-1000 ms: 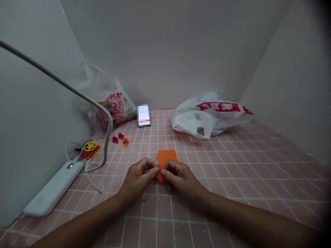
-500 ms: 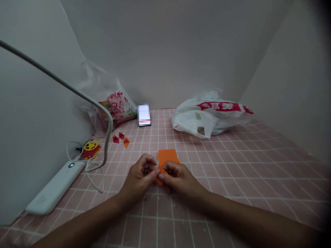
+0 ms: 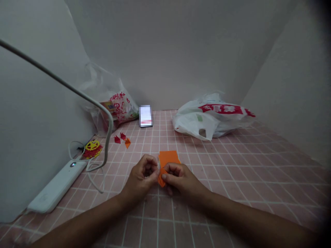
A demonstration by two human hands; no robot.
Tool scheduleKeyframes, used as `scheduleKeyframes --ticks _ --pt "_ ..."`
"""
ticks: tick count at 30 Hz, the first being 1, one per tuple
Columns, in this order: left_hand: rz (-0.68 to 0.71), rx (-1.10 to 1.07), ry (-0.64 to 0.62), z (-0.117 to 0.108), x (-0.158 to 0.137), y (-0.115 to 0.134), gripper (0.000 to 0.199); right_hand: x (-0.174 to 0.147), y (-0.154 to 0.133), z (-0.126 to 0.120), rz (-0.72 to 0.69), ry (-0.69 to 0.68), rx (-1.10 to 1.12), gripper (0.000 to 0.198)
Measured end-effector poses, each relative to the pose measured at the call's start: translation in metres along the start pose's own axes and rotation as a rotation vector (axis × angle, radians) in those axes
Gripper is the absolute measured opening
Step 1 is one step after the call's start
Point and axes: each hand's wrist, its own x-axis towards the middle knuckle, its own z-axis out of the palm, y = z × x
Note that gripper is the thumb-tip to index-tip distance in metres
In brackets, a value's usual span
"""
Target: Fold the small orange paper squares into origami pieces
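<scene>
A small piece of folded orange paper (image 3: pixel 161 179) is pinched between my two hands, low over the checked tabletop. My left hand (image 3: pixel 143 175) is closed, thumb against fingertips at the paper's left edge. On the other side my right hand (image 3: pixel 180 178) grips it between thumb and curled forefinger. Just behind lies a stack of orange paper sheets (image 3: pixel 168 157), its near part covered by my right hand. Farther back on the left rest two small red folded paper pieces (image 3: pixel 117 139) and an orange folded paper piece (image 3: pixel 127 143).
A white power bank (image 3: pixel 55 187) with a cable lies on the left, beside red and yellow cut-out shapes (image 3: pixel 92 148). A grey bent rod (image 3: pixel 64 86) crosses the upper left. Behind stand a phone (image 3: pixel 146 116), a clear plastic bag (image 3: pixel 103 96) and a white plastic bag (image 3: pixel 191 120).
The folded orange paper has turned slightly, and more of its face shows below my fingertips. My right thumb has shifted a little on it. The whole view has moved slightly.
</scene>
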Motion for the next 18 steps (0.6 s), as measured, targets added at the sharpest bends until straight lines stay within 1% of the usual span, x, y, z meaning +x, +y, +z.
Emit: scheduleKeyframes --ticks 3,7,10,14,16,18 --pt "0.024 0.042 0.032 0.0011 -0.0023 0.0004 0.016 -0.0005 -0.0005 0.0018 0.015 -0.002 0.013 0.024" --pt "-0.059 -0.085 0.019 0.0017 -0.0023 0.0018 0.019 -0.0005 -0.0003 0.0019 0.027 -0.011 0.036 0.023" --pt "-0.091 -0.208 -0.024 0.0005 0.0005 0.0013 0.024 0.0 0.0003 0.0006 0.027 0.018 0.048 0.024" --pt "-0.11 -0.285 -0.123 -0.0001 0.0045 -0.0018 0.039 0.0012 0.0009 -0.0012 -0.017 0.126 0.05 0.027" --pt "-0.115 -0.28 -0.131 0.0008 0.0051 -0.0022 0.037 0.0016 0.0015 -0.0017 -0.032 0.126 0.05 0.028" --pt "-0.102 -0.24 -0.11 0.0016 0.005 -0.0008 0.031 0.0014 0.0022 -0.0016 -0.028 0.104 0.047 0.03"
